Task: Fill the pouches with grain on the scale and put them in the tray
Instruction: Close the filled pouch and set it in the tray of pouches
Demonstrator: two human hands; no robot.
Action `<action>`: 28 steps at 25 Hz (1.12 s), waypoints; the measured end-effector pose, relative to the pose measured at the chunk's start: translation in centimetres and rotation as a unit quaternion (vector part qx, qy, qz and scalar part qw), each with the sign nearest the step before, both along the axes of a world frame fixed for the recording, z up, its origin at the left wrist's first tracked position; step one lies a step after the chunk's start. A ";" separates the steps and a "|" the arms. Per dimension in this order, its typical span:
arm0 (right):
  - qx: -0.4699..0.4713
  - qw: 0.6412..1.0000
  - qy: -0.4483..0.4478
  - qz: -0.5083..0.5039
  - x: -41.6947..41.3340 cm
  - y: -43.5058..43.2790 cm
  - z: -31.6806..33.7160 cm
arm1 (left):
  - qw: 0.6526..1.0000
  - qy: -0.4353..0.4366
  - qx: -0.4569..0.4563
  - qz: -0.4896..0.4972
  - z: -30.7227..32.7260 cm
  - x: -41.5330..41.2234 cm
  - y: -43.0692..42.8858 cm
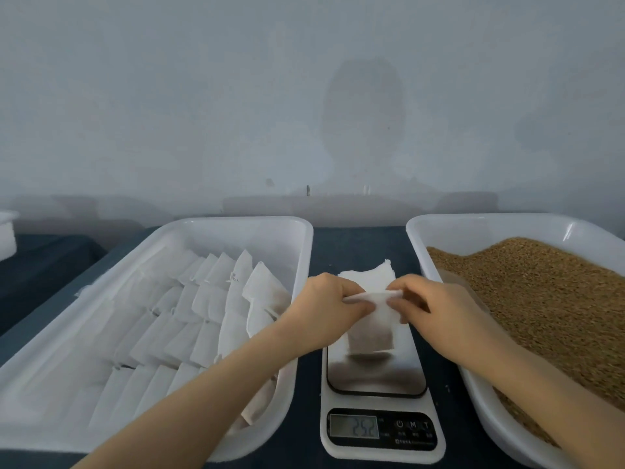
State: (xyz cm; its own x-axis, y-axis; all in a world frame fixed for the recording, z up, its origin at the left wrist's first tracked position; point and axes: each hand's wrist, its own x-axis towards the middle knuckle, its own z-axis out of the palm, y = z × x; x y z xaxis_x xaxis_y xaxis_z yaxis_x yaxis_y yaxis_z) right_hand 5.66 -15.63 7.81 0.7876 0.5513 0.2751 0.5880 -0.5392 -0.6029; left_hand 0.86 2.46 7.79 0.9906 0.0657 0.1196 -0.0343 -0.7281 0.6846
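Observation:
A white pouch with brown grain showing through its lower half stands on the steel plate of the kitchen scale. My left hand and my right hand both pinch its top edge, one at each side. The scale's display shows digits. Behind the hands lies a small stack of flat empty pouches. Rows of white pouches fill the white tray on the left. A second white tray on the right holds a heap of brown grain.
Everything sits on a dark blue table against a pale wall. Part of another white container shows at the far left edge. A narrow gap of table separates the scale from each tray.

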 end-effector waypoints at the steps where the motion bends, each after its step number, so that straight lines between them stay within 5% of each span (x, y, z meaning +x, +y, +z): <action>1: 0.022 1.000 -0.005 -0.020 0.1 0.0 0.0 | 1.000 0.000 0.009 0.017 0.6 0.2 0.5; 7: 0.064 0.995 -0.010 -0.072 0.6 -0.3 0.0 | 0.976 -0.056 0.003 0.210 6.3 3.7 7.1; 11: 0.056 0.996 -0.029 -0.069 0.7 -0.3 0.0 | 0.953 -0.008 0.045 0.300 6.4 6.9 11.6; 22: 0.050 0.996 -0.025 -0.071 1.5 0.6 -0.7 | 0.947 0.177 0.024 0.267 -1.0 6.7 15.7; 25: 0.061 0.994 -0.034 -0.084 1.6 0.4 -0.8 | 0.944 0.142 0.105 0.277 -0.3 6.9 15.3; 28: 0.081 0.991 -0.017 -0.108 1.7 0.2 -0.7 | 0.938 0.013 0.248 0.242 1.3 7.4 11.8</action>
State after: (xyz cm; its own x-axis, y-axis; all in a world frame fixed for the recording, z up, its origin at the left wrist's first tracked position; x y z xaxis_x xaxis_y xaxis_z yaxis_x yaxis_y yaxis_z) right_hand 7.40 -15.42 7.15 0.8709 0.3176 0.3750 0.4914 -0.5527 -0.6731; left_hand 8.27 14.30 9.06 0.8621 0.4509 0.2313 0.3941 -0.8835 0.2533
